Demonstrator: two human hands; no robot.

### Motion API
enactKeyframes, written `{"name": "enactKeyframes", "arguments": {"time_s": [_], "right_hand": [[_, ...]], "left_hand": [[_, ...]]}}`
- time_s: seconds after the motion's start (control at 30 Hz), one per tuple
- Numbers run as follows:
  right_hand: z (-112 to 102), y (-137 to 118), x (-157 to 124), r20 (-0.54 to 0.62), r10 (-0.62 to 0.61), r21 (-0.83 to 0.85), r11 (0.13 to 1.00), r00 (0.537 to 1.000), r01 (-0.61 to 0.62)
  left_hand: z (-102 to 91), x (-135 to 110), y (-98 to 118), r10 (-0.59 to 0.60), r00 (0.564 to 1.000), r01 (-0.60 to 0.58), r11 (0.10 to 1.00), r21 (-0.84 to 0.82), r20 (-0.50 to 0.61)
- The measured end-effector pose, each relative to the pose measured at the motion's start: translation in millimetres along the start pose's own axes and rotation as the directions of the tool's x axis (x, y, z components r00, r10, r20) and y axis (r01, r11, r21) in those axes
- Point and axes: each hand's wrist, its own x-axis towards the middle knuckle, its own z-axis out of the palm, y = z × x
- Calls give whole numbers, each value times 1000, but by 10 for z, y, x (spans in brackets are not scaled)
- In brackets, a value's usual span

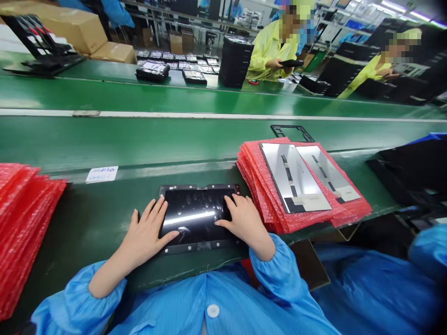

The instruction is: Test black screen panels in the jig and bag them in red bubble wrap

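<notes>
Though unclenched, left hand (148, 230), right hand (244, 225) flat on a black panel (195, 202); silver sheets (295, 177) atop red bubble bags (258, 186) at two o'clock.

Factory electronics assembly line: long green conveyor tabletop (139, 139), stacked red bubble-wrap bags (256, 186) just right of the right grip (244, 225), co-workers in yellow smocks (265, 56) beyond.

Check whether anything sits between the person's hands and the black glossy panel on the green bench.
Nothing visible does: the left hand and right hand both rest directly on the black glossy panel.
</notes>
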Motion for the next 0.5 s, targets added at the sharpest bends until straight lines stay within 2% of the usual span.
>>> {"name": "enactKeyframes", "arguments": {"time_s": [0.17, 0.3, 0.4, 0.5], "right_hand": [[147, -398, 384, -86, -219, 37, 974, 972, 223], [265, -496, 573, -168, -220, 62, 971, 961, 233], [248, -461, 615, -233, -205, 81, 970, 951, 229], [175, -409, 603, -372, -206, 86, 963, 905, 255]], "left_hand": [[65, 5, 137, -97, 994, 95, 995, -35, -56], [168, 9, 161, -199, 977, 180, 964, -197, -78], [166, 48, 167, -289, 955, 238, 890, -390, -75], [35, 88, 231, -357, 928, 212, 739, -640, -105]]}}
